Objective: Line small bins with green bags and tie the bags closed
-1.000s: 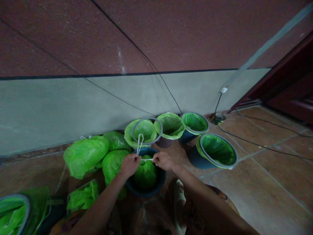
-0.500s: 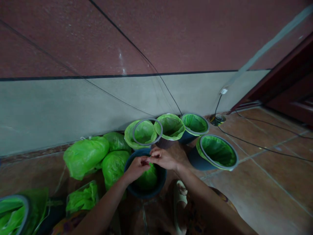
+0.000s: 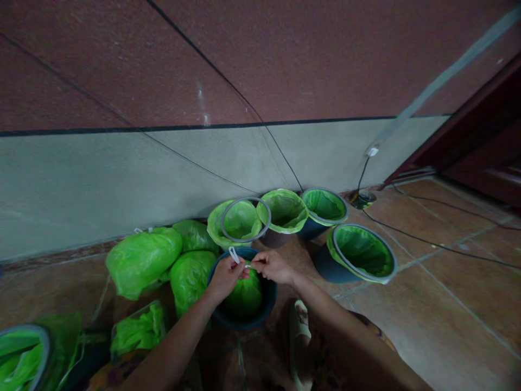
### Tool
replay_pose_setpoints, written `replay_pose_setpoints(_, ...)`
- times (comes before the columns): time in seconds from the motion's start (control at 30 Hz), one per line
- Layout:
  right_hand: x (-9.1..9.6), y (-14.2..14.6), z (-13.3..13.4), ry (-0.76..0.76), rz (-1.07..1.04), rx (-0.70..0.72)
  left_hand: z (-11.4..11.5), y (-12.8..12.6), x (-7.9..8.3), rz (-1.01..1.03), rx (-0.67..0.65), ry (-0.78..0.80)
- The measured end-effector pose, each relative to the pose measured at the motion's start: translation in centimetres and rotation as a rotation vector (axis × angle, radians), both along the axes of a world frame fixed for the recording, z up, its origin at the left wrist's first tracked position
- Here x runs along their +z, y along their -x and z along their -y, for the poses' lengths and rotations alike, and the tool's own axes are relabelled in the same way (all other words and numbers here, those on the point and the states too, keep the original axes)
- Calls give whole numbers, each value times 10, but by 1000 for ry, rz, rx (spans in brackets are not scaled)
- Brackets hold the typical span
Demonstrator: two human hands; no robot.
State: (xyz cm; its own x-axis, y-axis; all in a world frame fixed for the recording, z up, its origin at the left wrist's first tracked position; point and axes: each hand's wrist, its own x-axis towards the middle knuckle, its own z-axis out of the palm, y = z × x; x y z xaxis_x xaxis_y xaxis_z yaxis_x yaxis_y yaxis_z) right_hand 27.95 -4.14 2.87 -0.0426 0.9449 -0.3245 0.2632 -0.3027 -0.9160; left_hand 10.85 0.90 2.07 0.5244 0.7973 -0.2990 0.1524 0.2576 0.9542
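Observation:
My left hand (image 3: 227,277) is closed on a white drawstring (image 3: 233,254), whose loop sticks up above the fingers. My right hand (image 3: 272,266) pinches another part of the same string, a short white stretch showing between the two hands. Just below them a green garbage bag (image 3: 245,296), gathered at its top, sits inside a dark blue trash can (image 3: 231,324). Both hands are over the can's mouth. A loose grey ring (image 3: 266,206) lies across the rim of a green-lined bin (image 3: 215,225) behind the hands.
Closed green bags (image 3: 144,258) lie to the left by the wall. Lined bins (image 3: 362,252) stand to the right and behind. A clear box of green bags (image 3: 138,331) and another ringed bin (image 3: 44,347) are at lower left. Black cables (image 3: 427,244) cross the tiled floor.
My hands have drawn slightly apart, the left one moving a little left. A white drawstring loop now shows above my left hand, with string between the hands.

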Motion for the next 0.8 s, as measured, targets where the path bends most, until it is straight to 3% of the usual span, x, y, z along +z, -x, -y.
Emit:
replay_pose_setpoints(0.1,3,-3,1,83,-51,54,-1,1,0,11,56,60)
replay_pose_setpoints(0.2,3,-3,1,127,-52,110,-2,3,0,-30,69,-29)
replay_pose_setpoints(0.4,0,-5,2,151,63,173,-5,4,2,-84,-44,-182)
replay_pose_setpoints(0.67,-2,-3,0,59,-2,114,1,1,5,-69,-4,-236)
replay_pose_setpoints(0.8,5,2,1,100,-137,90,4,-2,6,-60,14,-273)
